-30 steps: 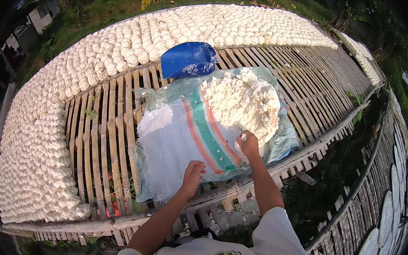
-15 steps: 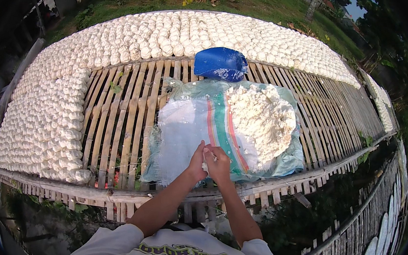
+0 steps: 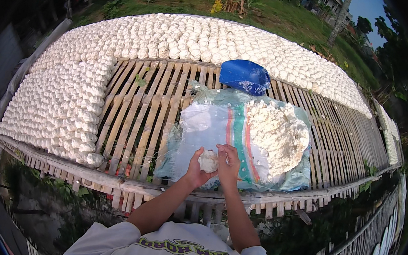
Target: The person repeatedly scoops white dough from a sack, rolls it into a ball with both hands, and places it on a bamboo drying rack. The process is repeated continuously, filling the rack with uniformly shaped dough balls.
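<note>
- Since half a second ago: both hands raised off the sack, a white lump (image 3: 208,161) now showing between them
- Left hand (image 3: 196,168): fingers cupped under the lump
- Right hand (image 3: 228,163): fingers curled against its side
- Loose white heap (image 3: 277,134): on woven sack (image 3: 204,127), blue tub (image 3: 244,76) behind
- Risk, judged: crumbly lump may break and fall through the slat rack (image 3: 141,111) gaps
</note>
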`<move>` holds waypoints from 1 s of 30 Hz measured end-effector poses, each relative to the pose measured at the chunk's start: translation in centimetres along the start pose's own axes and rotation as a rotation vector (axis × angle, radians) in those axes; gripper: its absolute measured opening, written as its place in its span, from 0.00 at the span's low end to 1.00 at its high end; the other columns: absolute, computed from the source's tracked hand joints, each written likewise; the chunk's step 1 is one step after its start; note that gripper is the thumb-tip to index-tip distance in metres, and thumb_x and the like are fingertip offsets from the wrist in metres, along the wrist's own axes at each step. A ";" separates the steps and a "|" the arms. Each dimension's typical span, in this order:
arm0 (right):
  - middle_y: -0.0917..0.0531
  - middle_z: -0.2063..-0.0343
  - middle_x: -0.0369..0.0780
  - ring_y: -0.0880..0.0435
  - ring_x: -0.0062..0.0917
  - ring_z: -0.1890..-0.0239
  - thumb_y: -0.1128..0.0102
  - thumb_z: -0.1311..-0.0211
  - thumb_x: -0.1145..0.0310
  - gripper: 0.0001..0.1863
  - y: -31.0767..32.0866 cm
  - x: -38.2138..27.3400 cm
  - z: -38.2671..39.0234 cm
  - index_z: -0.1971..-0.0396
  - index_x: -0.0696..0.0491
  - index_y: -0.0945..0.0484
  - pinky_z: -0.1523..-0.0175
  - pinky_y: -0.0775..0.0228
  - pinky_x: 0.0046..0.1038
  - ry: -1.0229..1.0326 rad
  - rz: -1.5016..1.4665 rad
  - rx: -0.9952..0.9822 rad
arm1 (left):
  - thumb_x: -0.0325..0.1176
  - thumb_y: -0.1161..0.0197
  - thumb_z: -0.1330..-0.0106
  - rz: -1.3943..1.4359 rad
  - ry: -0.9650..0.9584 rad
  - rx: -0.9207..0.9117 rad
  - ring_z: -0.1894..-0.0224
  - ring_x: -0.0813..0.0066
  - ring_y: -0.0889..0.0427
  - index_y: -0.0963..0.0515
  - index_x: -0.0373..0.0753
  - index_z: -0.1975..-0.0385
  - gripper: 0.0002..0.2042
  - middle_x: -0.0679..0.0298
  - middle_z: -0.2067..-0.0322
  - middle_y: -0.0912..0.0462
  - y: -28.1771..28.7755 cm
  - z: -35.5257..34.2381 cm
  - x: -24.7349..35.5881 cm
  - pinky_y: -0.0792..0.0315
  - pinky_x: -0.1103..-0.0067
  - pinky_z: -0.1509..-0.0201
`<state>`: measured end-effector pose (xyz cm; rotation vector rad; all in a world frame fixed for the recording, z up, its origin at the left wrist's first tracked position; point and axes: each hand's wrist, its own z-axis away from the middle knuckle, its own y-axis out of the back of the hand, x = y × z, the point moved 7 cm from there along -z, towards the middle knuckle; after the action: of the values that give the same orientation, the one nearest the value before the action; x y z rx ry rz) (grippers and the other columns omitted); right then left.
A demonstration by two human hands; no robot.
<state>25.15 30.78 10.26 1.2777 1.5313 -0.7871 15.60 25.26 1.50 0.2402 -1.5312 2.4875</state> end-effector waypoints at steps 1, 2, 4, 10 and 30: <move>0.14 0.57 0.39 0.15 0.22 0.51 0.38 0.24 0.74 0.10 1.8 0.0 -0.2 0.50 0.57 0.11 0.45 0.24 0.26 -0.071 -0.025 -0.028 | 0.61 0.47 0.22 0.012 0.004 0.020 0.41 0.55 0.18 0.23 0.47 0.43 0.25 0.58 0.43 0.18 0.2 0.3 0.3 0.24 0.55 0.34; 0.14 0.59 0.38 0.16 0.21 0.53 0.38 0.24 0.74 0.10 3.6 -0.1 -0.6 0.50 0.57 0.11 0.46 0.25 0.25 -0.108 -0.068 -0.074 | 0.61 0.46 0.22 0.016 -0.004 0.027 0.42 0.53 0.18 0.23 0.47 0.43 0.24 0.57 0.44 0.18 0.3 0.5 0.8 0.23 0.55 0.34; 0.13 0.62 0.36 0.17 0.19 0.57 0.38 0.25 0.76 0.10 8.2 0.1 0.6 0.50 0.57 0.11 0.49 0.25 0.23 -0.286 -0.021 -0.318 | 0.61 0.45 0.22 0.045 0.004 0.025 0.42 0.48 0.17 0.24 0.47 0.44 0.24 0.55 0.44 0.18 0.2 0.9 1.7 0.22 0.56 0.35; 0.14 0.51 0.44 0.15 0.36 0.48 0.27 0.34 0.53 0.27 19.0 -0.1 6.0 0.42 0.56 0.15 0.41 0.24 0.35 -0.479 1.113 -0.706 | 0.62 0.46 0.22 0.018 0.033 -0.122 0.38 0.45 0.19 0.26 0.46 0.38 0.27 0.51 0.38 0.20 -2.5 2.0 3.5 0.24 0.53 0.31; 0.14 0.48 0.45 0.15 0.29 0.45 0.32 0.27 0.67 0.21 -4.6 -4.5 1.0 0.40 0.62 0.20 0.39 0.23 0.32 -0.009 -0.051 -0.144 | 0.69 0.44 0.27 -0.200 0.020 -0.153 0.56 0.65 0.15 0.26 0.49 0.44 0.29 0.64 0.57 0.16 -4.4 1.1 3.6 0.19 0.64 0.46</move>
<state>20.98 27.15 13.67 1.1317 1.5897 -0.7006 13.25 26.51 6.64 0.3248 -1.5943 2.2026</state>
